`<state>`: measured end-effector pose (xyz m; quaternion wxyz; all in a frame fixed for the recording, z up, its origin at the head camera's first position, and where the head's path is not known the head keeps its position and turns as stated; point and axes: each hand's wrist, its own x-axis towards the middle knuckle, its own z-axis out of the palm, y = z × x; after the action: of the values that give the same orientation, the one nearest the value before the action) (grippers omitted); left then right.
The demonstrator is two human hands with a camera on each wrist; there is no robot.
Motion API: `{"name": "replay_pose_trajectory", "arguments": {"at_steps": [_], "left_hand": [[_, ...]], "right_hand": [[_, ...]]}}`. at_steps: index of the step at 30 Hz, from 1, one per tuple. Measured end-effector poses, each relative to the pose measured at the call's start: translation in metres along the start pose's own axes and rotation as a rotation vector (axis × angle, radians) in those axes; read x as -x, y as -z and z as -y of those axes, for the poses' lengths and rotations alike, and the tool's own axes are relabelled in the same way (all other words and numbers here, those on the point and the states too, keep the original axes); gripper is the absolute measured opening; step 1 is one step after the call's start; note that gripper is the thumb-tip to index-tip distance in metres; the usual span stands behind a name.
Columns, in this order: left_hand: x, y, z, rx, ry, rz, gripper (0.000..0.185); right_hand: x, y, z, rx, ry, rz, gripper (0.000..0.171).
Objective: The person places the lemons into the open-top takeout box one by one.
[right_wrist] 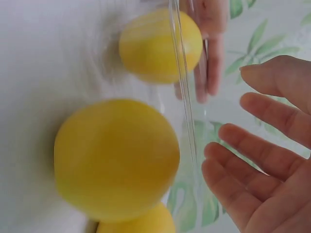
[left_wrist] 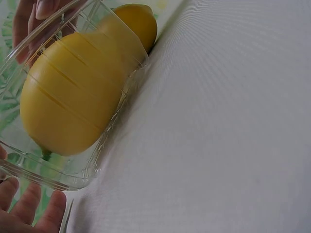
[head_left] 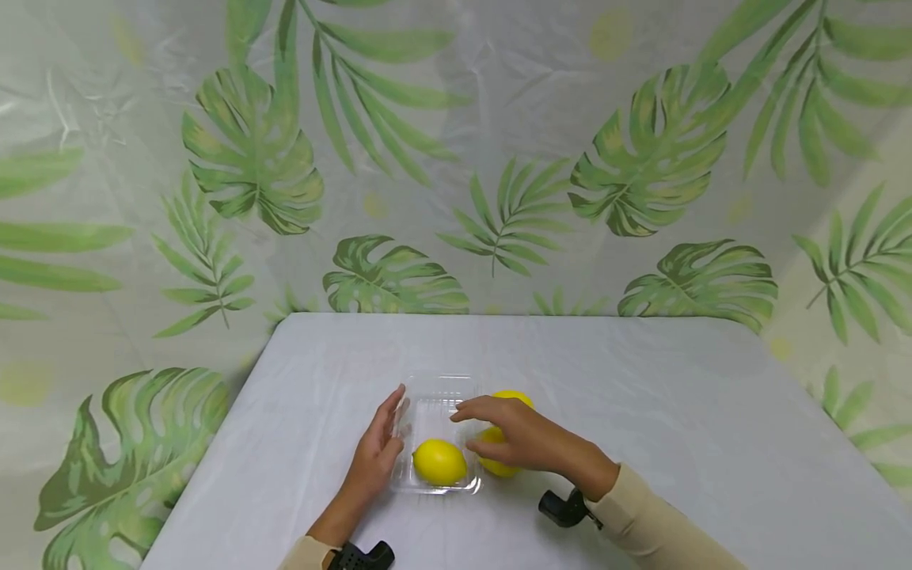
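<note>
A clear plastic tray [head_left: 436, 396] sits on the white table and holds one yellow lemon [head_left: 439, 461]. My left hand [head_left: 390, 434] lies open with straight fingers against the tray's left wall. Two more lemons, a near one [head_left: 496, 464] and a far one [head_left: 514, 397], lie on the table just right of the tray. My right hand [head_left: 476, 427] hovers open over them, fingers reaching toward the tray's right rim. In the right wrist view the near lemon [right_wrist: 116, 158] is apart from my spread fingers [right_wrist: 262, 160]. The left wrist view shows the tray's lemon [left_wrist: 73, 97] through the wall.
The white-covered table [head_left: 641, 412] stretches wide to the right and behind the tray. A leaf-patterned curtain [head_left: 499, 158] hangs behind and at both sides. The table's left edge [head_left: 214, 443] runs close to my left arm.
</note>
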<state>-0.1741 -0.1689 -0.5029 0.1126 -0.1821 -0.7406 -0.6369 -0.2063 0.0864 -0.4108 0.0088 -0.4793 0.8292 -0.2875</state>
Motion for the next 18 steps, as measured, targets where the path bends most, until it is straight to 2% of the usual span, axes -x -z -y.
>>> {"name": "replay_pose_trajectory", "arguments": {"at_steps": [3,8,13,18], "left_hand": [[0.000,0.000,0.000,0.000,0.008,-0.003,0.069],[0.001,-0.001,-0.001,-0.020,0.017,-0.008,0.069],[0.000,0.000,0.000,-0.023,-0.006,-0.002,0.068],[0.000,0.000,0.000,-0.014,-0.014,-0.003,0.068]], "right_hand": [[0.003,0.005,-0.005,0.010,-0.002,-0.025,0.036],[0.009,0.011,-0.015,0.002,-0.067,-0.072,0.036],[0.013,0.016,-0.028,0.017,-0.122,-0.133,0.037],[0.019,0.021,-0.039,0.026,-0.180,-0.147,0.042]]}}
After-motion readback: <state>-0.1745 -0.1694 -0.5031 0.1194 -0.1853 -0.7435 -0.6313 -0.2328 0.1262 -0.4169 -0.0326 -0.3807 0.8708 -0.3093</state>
